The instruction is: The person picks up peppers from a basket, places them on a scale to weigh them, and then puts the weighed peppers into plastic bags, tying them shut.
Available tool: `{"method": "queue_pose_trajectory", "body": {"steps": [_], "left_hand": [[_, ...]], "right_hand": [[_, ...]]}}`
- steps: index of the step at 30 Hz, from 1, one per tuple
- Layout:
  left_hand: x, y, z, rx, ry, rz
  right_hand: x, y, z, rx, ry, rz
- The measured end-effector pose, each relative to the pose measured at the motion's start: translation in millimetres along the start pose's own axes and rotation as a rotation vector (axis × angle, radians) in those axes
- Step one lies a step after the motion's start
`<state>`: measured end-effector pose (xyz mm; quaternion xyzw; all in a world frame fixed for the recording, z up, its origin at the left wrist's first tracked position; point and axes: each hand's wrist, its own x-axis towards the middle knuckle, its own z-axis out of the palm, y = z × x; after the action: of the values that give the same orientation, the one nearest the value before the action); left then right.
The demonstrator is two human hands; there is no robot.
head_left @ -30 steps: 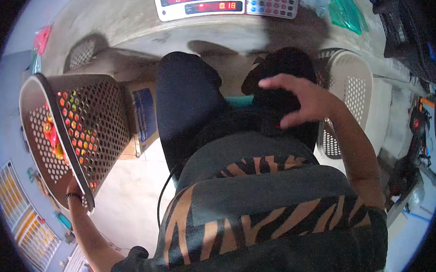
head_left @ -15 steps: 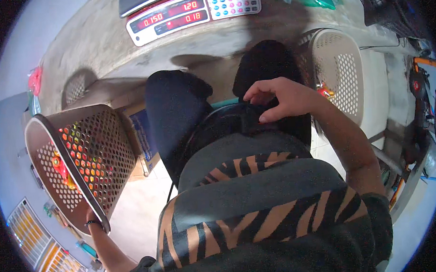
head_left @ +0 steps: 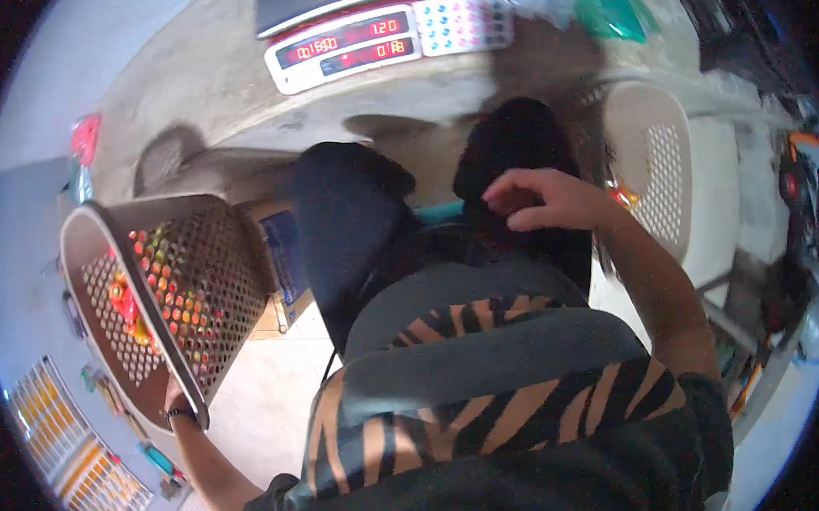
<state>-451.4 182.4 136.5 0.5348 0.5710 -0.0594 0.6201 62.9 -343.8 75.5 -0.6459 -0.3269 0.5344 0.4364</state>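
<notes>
My left hand (head_left: pixel 175 394) reaches over the near end of a tall beige perforated basket (head_left: pixel 227 273) at my left side. Its fingers are partly hidden by the rim and blurred. Inside the basket lie red and orange vegetables that look like peppers (head_left: pixel 124 300), with some green among them; more show through the holes. The basket leans with its mouth toward the left. My right hand (head_left: pixel 549 199) hovers above my right thigh, holding nothing, its thumb apart from loosely bent fingers.
A digital scale (head_left: pixel 350 43) with a lit red display stands on the concrete counter (head_left: pixel 219 90) ahead. A green plastic bag (head_left: pixel 609 9) lies right of it. At my right is a second beige basket (head_left: pixel 648 163) with a few red and yellow pieces. A cardboard box (head_left: pixel 286 261) sits beside the left basket.
The whole view has shifted, so the scale and counter sit lower and farther right. My left hand stays at the left basket, slightly more visible inside it. My right hand remains empty above my thigh.
</notes>
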Motion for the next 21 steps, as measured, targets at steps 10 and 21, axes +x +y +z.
{"method": "queue_pose_trajectory", "body": {"steps": [10,21], "left_hand": [[-4,98,9,-0.616,0.35,0.639],[2,92,45,0.247,0.344,0.147]], "right_hand": [[17,24,0,0.206,0.197,0.177],[20,20,3,0.169,0.298,0.195]]}}
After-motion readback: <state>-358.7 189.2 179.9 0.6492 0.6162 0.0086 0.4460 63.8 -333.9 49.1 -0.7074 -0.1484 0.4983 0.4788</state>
